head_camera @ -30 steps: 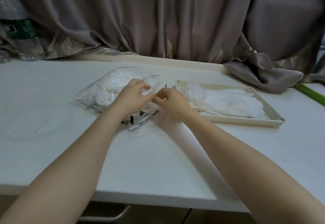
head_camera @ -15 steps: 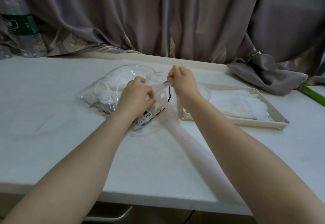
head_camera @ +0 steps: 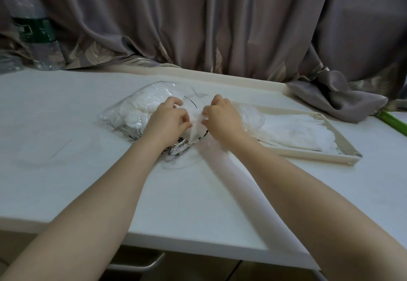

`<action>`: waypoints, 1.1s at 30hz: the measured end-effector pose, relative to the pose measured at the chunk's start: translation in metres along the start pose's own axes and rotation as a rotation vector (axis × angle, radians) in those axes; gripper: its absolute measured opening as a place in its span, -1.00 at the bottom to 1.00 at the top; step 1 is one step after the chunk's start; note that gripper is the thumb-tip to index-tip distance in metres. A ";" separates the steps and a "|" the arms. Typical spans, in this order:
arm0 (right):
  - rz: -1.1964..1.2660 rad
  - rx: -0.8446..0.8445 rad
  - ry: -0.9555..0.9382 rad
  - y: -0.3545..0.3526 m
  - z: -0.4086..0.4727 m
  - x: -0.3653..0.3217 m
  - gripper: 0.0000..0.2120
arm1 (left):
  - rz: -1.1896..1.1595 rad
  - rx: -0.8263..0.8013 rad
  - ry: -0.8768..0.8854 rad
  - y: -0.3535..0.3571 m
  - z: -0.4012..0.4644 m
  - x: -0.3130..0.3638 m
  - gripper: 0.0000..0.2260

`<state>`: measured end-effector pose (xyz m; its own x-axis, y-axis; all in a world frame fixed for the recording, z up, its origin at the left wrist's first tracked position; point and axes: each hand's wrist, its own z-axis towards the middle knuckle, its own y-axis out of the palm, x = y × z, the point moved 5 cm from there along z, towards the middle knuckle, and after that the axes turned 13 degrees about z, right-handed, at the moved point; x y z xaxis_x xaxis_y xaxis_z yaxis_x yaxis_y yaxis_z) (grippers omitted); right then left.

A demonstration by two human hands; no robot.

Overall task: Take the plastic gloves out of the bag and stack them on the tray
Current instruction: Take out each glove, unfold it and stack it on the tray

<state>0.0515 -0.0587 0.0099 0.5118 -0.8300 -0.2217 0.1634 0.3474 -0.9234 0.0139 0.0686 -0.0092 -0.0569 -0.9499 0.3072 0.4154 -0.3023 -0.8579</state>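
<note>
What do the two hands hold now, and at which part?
Both the left hand and right hand pinch one thin plastic glove at its crumpled upper end, above the bag mouth.

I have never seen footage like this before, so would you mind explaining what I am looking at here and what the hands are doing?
There is no machine: a person wears a camera on the head, looking down at their own bare hands. On the white table lies a clear bag of plastic gloves. To its right a beige tray holds a stack of gloves. The left hand and right hand pinch one thin glove between them at the bag's mouth. A water bottle stands far left.
</note>
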 end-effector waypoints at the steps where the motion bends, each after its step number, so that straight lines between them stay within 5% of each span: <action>1: 0.014 0.016 -0.024 0.001 0.002 0.000 -0.75 | -0.004 -0.008 0.002 0.000 -0.001 -0.002 -0.89; 8: 0.910 -0.039 0.133 -0.021 0.004 0.015 -0.80 | 0.030 0.011 0.033 -0.005 0.000 0.001 -0.91; 15: 2.007 0.101 0.408 -0.025 0.002 0.035 -0.63 | 0.029 0.140 0.050 -0.014 -0.003 0.005 -0.90; 22: 2.383 0.358 0.543 -0.028 0.002 0.056 -0.59 | 0.143 0.027 -0.096 -0.014 -0.003 -0.004 -0.87; 28: 2.424 0.339 0.555 -0.017 -0.013 0.061 -0.67 | 0.353 -0.164 -0.107 -0.013 -0.003 0.005 -0.81; 33: 2.238 0.254 0.559 -0.012 -0.018 0.055 -0.72 | 0.343 0.329 0.354 -0.032 -0.014 0.055 -0.69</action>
<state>0.0625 -0.1164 0.0034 -0.2146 0.8103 -0.5453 -0.0369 0.5511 0.8336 -0.0155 0.0249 0.0298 -0.1455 -0.9748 -0.1691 0.7197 0.0130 -0.6941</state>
